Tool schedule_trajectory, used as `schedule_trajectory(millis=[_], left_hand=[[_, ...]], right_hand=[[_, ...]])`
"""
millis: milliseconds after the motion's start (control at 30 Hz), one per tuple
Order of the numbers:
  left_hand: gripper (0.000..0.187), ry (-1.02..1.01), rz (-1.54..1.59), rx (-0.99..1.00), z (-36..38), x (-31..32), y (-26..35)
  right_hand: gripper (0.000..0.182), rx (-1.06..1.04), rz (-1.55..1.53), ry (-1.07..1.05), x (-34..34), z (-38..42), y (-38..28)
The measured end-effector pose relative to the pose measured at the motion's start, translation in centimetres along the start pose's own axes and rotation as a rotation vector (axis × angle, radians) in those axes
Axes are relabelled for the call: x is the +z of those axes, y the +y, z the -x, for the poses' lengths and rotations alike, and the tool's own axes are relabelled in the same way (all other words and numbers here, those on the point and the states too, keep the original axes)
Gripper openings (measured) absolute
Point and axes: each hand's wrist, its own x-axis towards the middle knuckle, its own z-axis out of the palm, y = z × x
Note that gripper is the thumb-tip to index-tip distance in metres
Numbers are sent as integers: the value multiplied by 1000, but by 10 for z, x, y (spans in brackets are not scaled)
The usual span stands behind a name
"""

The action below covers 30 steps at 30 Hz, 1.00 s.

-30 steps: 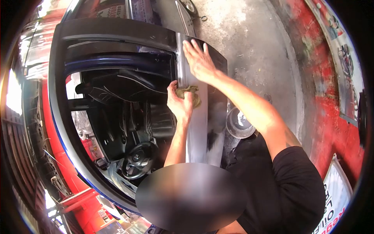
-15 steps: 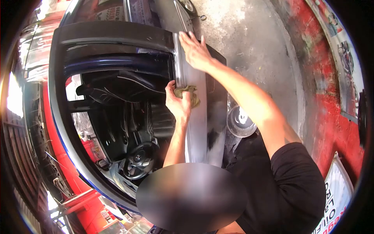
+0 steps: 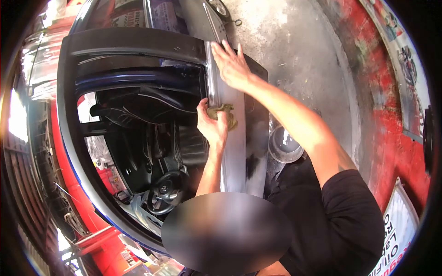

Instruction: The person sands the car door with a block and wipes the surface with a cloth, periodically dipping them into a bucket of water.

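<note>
A car door stretches along my front, with a grey, sanded-looking patch and darker areas on its outer side. My right hand lies flat near the far end of that panel, fingers stretched out just beyond the window frame's corner. Closer to me, my left hand grips a crumpled olive-green cloth at the window sill. Its fingers reach over the inner edge of the sill, and the cloth rests against the grey surface. Whether anything lies under my right palm is hidden.
Through the open window show a steering wheel and dark seats. A clear round tub with liquid stands on the concrete floor, right of the door. A red wall and a printed banner are at the right.
The view has shifted slightly. Both hands keep nearly the same places on the door, the right one flat and the left one still holding the cloth.
</note>
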Motion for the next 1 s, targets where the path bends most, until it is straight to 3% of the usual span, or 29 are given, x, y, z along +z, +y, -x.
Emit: schedule_trajectory(millis=[133,167,267,400,533,733,867,1000], left_hand=[[57,-4,34,-11,-1,-1,5],[57,-8,32,-10,-1,0,3],[55,27,-23,56,1,2,-2],[55,34,-3,25,-2,5,0],[55,27,-6,3,-2,4,3],[54,9,50,-48,-1,1,10],[54,14,-21,-48,-2,2,9],[54,14,-18,-32,0,2,7]], right_hand=[[74,91,-105,-10,-2,-16,-2],[73,62,-140,68,4,0,-9],[72,70,-110,10,2,16,-17],[71,45,-92,28,-10,-20,5],[67,108,-206,62,9,14,-18],[67,55,-126,52,-2,-20,7],[71,35,-122,60,10,23,-19],[70,4,21,69,-4,-8,3]])
